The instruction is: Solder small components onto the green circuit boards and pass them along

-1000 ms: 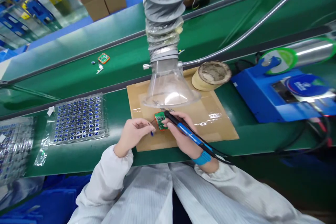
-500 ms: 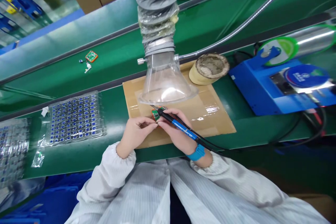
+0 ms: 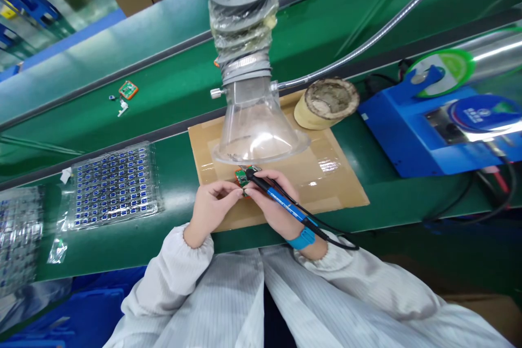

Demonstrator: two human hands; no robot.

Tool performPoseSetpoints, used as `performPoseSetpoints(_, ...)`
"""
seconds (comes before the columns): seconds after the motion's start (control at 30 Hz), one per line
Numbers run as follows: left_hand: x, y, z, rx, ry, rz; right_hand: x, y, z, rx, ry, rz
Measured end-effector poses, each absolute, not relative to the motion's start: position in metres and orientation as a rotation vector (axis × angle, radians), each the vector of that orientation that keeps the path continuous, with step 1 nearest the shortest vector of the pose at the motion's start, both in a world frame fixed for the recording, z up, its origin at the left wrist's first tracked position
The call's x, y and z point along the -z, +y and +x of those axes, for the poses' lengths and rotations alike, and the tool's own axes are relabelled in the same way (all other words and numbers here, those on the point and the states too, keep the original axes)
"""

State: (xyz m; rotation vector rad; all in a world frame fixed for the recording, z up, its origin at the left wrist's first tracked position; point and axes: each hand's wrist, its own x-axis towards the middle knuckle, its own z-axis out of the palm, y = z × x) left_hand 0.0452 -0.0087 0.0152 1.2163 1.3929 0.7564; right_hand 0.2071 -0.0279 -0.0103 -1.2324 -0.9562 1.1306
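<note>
My right hand is closed around a blue and black soldering iron, whose tip points up and left under the clear hood. Its thumb and fingertips come close to those of my left hand. My left hand is pinched at the near edge of a small green circuit board with an orange rim. What the left fingertips hold is too small to make out. The board lies over a cardboard sheet, partly hidden by the fingers and the iron.
A clear fume hood hangs just above my hands. Behind it stands a round pot; a blue soldering machine is to the right. Trays of small blue parts lie left. Another orange-rimmed board rests on the green belt beyond.
The far orange-rimmed board and the small parts beside it have moved left along the belt. Another orange edge now shows beside the hose. My hands keep nearly the same pose; the view shifts slightly.
</note>
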Motion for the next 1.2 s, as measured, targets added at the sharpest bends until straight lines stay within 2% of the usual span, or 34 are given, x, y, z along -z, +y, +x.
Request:
performPoseSetpoints(0.9,-0.010,-0.012,0.047,-0.767,1.330,1.129,0.017,-0.027,0.205,-1.072,-0.981,-1.250)
performPoseSetpoints(1.2,-0.008,0.013,0.033,-0.682,1.456,1.886,0.031,-0.034,0.221,-0.859,-1.080,-1.362)
